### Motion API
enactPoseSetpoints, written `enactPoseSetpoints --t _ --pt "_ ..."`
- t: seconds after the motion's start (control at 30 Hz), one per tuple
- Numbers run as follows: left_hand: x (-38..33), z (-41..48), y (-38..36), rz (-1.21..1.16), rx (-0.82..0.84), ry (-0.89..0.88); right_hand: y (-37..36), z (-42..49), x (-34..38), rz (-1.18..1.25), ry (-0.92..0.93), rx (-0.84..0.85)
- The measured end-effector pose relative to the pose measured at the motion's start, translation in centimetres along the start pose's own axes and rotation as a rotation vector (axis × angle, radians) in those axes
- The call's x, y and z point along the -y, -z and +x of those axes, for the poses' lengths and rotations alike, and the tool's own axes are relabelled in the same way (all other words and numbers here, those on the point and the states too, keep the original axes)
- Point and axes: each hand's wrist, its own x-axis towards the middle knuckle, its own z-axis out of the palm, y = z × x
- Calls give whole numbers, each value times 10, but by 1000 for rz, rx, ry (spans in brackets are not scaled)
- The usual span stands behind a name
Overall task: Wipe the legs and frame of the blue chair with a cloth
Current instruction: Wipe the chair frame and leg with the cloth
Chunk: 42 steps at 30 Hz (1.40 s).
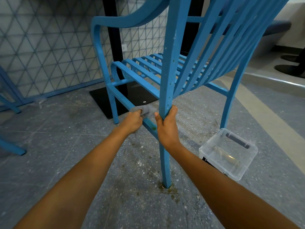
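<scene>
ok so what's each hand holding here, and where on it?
Left hand holds a bunched grey cloth pressed on the chair's lower side rail. Right hand grips the near rear leg just above where that rail joins it.

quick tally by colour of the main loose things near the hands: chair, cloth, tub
blue: 1, the blue chair
grey: 1, the cloth under the left hand
clear: 1, the plastic tub on the floor
total: 3
The right hand grips the chair's rear leg.
</scene>
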Motion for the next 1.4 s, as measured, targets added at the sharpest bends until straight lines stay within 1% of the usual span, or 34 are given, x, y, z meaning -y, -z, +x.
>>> enactPoseSetpoints --t 0.07,0.17,0.23,0.3,0.47,0.63,0.87,1.0,1.1,1.13,1.27,1.4 --pt "-4 -4 2 -18 -18 -19 1 0 0 -1 1 9" --pt "-5 -5 11 -61 -88 6 2 1 1 1 -9 25" --pt "-5 -4 15 -51 -145 11 2 1 1 3 -14 24" --pt "-7 -2 16 -38 -164 -9 2 1 1 0 -12 20" --pt "-9 0 0 -6 -43 -47 0 1 -2 -1 10 20" --pt "-7 -6 -11 -3 -66 -55 1 1 -3 -1 18 13" --pt "-17 -17 -15 -16 -18 -57 2 0 -1 -1 28 26" --pt "-18 -23 -9 -133 -20 -54 3 1 -1 1 13 38" --pt "-20 -23 1 -228 -81 -46 3 2 -1 -6 5 36" --pt "-20 -22 3 -229 -86 -49 3 2 -1 -7 7 36" --pt "-21 -26 -7 -174 -22 -49 6 3 -4 5 16 81" --pt "-18 -32 -19 -182 -68 -94 8 4 -5 23 29 106"
